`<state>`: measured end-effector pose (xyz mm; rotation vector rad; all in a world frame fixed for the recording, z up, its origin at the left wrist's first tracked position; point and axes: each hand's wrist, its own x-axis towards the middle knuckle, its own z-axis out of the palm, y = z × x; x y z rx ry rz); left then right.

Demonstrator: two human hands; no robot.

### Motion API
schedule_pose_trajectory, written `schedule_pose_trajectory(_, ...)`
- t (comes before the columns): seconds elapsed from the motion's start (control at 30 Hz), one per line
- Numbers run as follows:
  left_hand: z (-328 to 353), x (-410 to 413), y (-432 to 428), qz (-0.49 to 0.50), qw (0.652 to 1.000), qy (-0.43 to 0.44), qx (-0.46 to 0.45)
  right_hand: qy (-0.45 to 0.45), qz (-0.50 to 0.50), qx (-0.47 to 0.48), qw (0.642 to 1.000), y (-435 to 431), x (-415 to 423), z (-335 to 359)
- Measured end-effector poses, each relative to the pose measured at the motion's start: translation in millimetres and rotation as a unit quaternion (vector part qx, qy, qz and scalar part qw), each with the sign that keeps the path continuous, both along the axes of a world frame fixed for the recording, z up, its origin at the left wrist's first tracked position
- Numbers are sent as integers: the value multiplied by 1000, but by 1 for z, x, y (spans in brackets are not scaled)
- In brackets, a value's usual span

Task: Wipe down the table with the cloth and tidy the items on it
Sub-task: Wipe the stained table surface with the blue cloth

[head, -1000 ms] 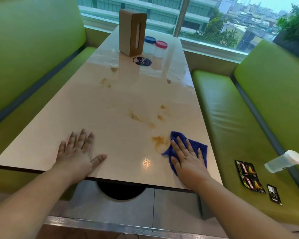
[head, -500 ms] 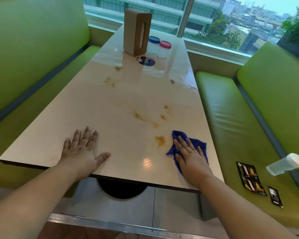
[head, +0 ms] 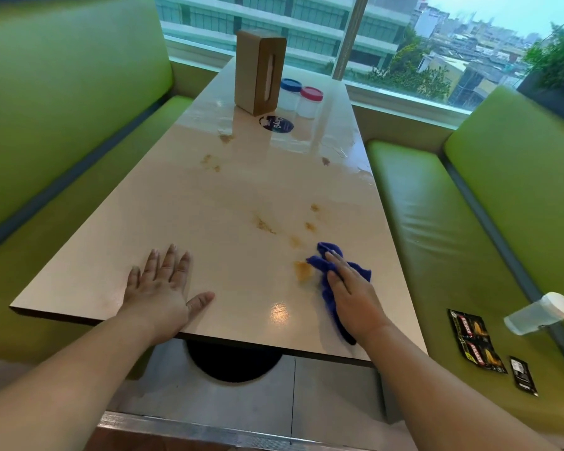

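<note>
A long beige table (head: 183, 229) carries several brown stains; the nearest stain (head: 302, 271) lies just left of a crumpled blue cloth (head: 329, 259). My right hand (head: 352, 297) presses flat on that cloth with straight fingers, near the table's right front corner. My left hand (head: 159, 288) rests flat on the bare tabletop at the near edge, fingers spread. At the far end stand a brown tissue box (head: 260, 71), a blue-lidded jar (head: 289, 94) and a red-lidded jar (head: 310, 101), with a dark round sticker (head: 276, 124) in front of them.
Green benches flank the table on both sides. On the right bench seat (head: 437, 222) lie black sachets (head: 476, 340), a smaller black sachet (head: 523, 375) and a tipped white cup (head: 541, 312). A window runs behind the table's far end.
My right hand turned and slid the cloth slightly left toward the nearest stain, bunching it. My left hand stayed flat in place. The camera view shifted a little.
</note>
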<state>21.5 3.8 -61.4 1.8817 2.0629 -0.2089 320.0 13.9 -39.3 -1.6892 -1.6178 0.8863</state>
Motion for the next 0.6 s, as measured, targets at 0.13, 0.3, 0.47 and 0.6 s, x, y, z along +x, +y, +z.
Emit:
schedule_pose_trajectory(0.13,2,0,-1,-1,1000,1,-2,-299,171,-40,938,0,-22,-11)
schedule_pose_trajectory(0.3,0,0,-1,-2,1000,3,3,-398,155,-66,902,7,-31,-17)
schedule_pose_trajectory(0.47,-1,0,-2,-2,1000,-3,7,-395,210,-28,894,-9,-9,-15)
schedule_pose_trajectory(0.6,0,0,-1,2,1000,1,2,-381,146,-54,911,4,8,-14)
